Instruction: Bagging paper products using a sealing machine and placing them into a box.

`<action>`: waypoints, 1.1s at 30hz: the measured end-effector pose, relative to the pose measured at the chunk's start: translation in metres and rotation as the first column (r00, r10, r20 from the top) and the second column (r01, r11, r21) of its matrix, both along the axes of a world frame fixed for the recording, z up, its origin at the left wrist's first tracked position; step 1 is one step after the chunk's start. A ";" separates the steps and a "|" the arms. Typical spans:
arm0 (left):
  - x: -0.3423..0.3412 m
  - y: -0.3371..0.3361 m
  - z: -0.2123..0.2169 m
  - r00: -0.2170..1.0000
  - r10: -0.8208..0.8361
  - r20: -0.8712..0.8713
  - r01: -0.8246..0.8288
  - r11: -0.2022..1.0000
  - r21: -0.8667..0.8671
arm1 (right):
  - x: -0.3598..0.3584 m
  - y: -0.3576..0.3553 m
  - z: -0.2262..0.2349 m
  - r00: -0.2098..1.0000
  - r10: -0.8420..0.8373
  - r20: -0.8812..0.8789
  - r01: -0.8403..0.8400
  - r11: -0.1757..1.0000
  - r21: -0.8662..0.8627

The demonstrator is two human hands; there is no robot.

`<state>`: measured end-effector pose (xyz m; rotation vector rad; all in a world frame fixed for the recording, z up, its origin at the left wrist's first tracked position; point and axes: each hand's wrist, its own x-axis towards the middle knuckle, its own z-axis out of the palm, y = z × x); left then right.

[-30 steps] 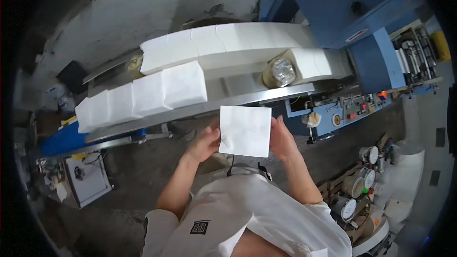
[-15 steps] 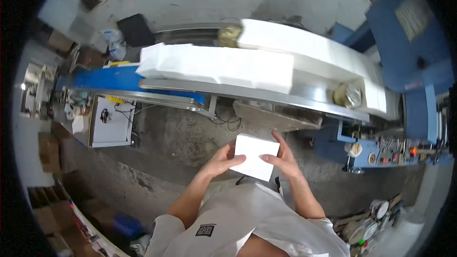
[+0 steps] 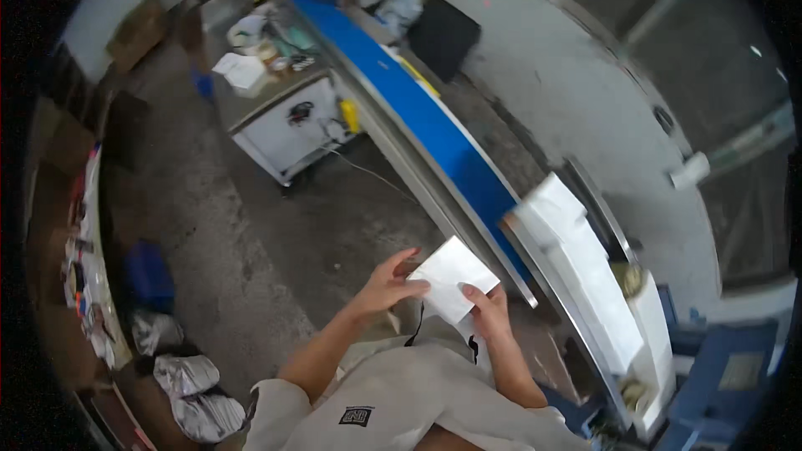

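In front of my body I hold a flat, square stack of white paper [image 3: 454, 274], tilted with one corner pointing away from me. My left hand [image 3: 391, 286] grips its left corner, thumb on top and forefinger raised off the edge. On the right side, my right hand [image 3: 491, 311] has its thumb pressed on the upper face and its fingers underneath. Whether the stack is wrapped or loose sheets I cannot make out. To the right, a long row of similar white stacks [image 3: 576, 259] lies on a metal ledge by a conveyor.
A blue conveyor belt [image 3: 418, 113] runs from the far left to the right. Left of it stands a white-sided cart [image 3: 288, 129] with a cable. Silvery bags [image 3: 200, 405] and a blue bin [image 3: 150, 274] sit on the floor at left. A blue machine [image 3: 727, 376] stands at lower right.
My view has swung to the left, so the conveyor and cart now lie ahead and the white row is at right. Both hands keep the stack, which has turned slightly.
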<state>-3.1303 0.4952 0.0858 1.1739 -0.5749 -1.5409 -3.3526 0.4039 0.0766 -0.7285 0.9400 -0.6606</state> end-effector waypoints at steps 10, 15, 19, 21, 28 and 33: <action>0.258 0.002 -0.032 0.757 0.621 0.204 -0.646 0.759 0.086 | 0.354 -0.208 0.031 0.987 0.053 0.151 -0.033 0.991 -0.132; 0.331 -0.010 -0.093 0.708 0.527 0.470 -0.696 0.630 0.344 | 0.557 -0.377 -0.044 0.977 0.068 0.203 -0.036 0.987 -0.158; 0.384 -0.053 -0.117 0.791 0.286 0.540 -0.582 0.625 0.521 | 0.729 -0.487 -0.104 0.953 0.017 0.303 0.024 0.991 -0.132; 0.403 -0.067 -0.123 0.792 0.244 0.559 -0.576 0.602 0.553 | 0.811 -0.519 -0.130 0.960 -0.011 0.281 0.035 0.996 -0.082; 0.461 -0.104 -0.134 0.794 0.322 0.515 -0.606 0.484 0.632 | 0.978 -0.581 -0.213 0.958 -0.044 0.283 0.048 0.999 -0.007; 0.476 -0.108 -0.143 0.814 0.284 0.507 -0.578 0.489 0.654 | 1.011 -0.608 -0.262 0.991 -0.033 0.130 0.046 0.994 -0.102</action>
